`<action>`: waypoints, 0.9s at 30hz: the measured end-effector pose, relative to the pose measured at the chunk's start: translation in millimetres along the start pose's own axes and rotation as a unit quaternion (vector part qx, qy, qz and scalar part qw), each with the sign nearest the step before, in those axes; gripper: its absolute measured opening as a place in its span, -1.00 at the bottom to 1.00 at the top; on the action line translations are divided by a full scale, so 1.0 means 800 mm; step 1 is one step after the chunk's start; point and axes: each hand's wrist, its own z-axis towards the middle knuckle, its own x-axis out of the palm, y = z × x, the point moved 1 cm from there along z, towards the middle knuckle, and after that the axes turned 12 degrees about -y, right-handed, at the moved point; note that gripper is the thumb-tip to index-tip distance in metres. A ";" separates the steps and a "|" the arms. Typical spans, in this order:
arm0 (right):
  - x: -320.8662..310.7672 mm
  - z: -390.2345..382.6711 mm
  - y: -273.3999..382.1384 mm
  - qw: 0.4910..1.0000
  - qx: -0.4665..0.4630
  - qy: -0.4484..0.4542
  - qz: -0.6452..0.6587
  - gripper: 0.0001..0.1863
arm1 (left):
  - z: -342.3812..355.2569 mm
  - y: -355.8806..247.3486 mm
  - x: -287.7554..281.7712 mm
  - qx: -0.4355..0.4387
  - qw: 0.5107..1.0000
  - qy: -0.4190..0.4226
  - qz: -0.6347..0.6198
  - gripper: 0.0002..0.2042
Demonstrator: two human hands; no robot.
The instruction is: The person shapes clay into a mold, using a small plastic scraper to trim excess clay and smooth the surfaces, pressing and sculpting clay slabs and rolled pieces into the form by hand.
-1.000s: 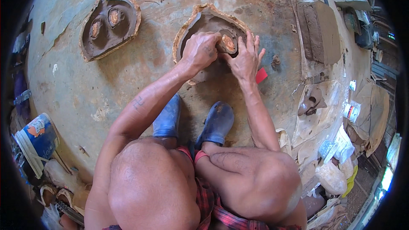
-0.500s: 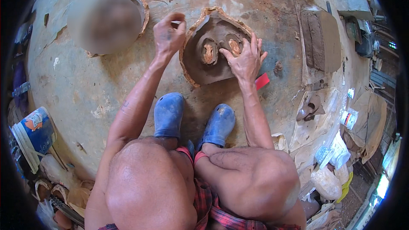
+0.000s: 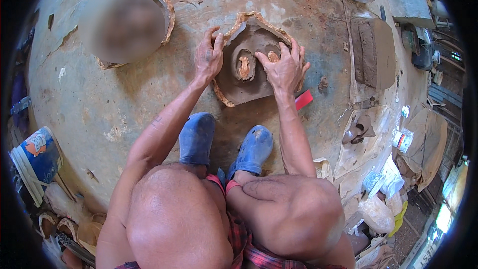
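Note:
A clay-lined mould (image 3: 226, 97) with a rough, pale brown rim lies on the floor in front of my feet. Grey-brown clay coats its inside, and two raised clay rings surround orange-brown openings. My left hand (image 3: 208, 56) is closed at the mould's left rim, its thumb along the edge and its fingers curled, partly out of sight. Over the right side reaches my right hand (image 3: 283, 72), fingers spread toward the right rim. Its thumb touches the clay beside the right ring, and the hand partly covers that opening.
A second rough-rimmed mould (image 3: 170, 16) lies at the far left, its inside blurred. A red strip (image 3: 303, 99) is by my right wrist. Clay blocks (image 3: 376, 54) stand at right, above a clay lump (image 3: 358, 127) on a sheet. A blue-white bucket (image 3: 37, 157) sits left.
My left hand has come down and right, from beside the mould onto its left rim. My right hand stays over the right ring, its fingers slightly more bent.

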 end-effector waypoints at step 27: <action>0.023 0.046 0.024 0.984 0.176 -0.016 -0.004 0.05 | -0.003 -0.001 -0.001 0.019 0.999 0.003 0.036 -0.58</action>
